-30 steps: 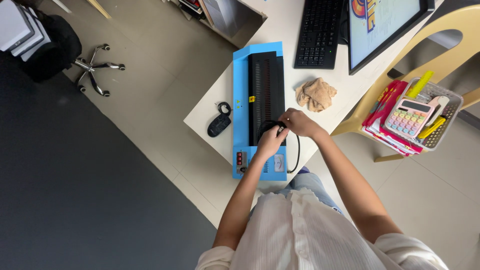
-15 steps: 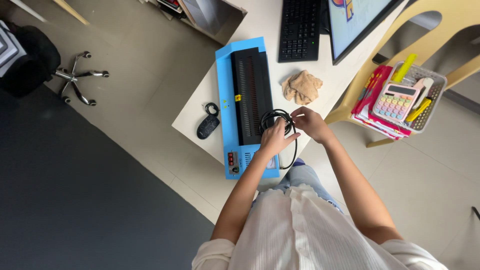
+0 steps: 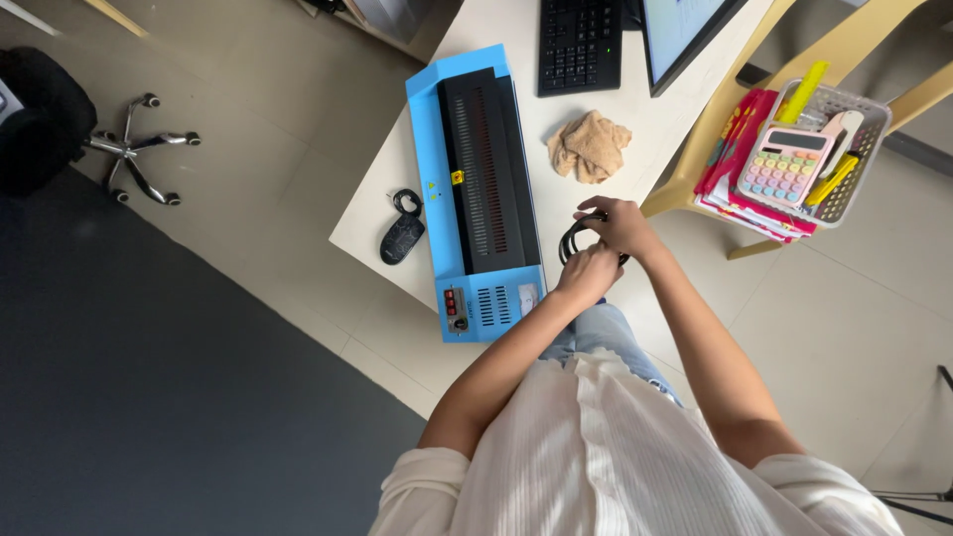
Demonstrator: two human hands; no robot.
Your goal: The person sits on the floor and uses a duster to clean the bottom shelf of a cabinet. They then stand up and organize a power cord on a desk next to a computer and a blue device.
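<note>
Hands meet at frame centre: left hand [image 3: 588,273] and right hand [image 3: 620,223] both closed on a coiled black cable [image 3: 574,236], just right of the blue laminator [image 3: 476,189] on the white desk [image 3: 392,199]. Coiling appears under way; steady loop control needed.

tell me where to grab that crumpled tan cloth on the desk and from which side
Pinch the tan cloth at its raised, bunched middle, coming straight down from above. It lies crumpled in a loose heap on the white desk, so the top folds stand up and offer a grip. The keyboard sits close beyond it, so a top approach looks clearest.
</note>
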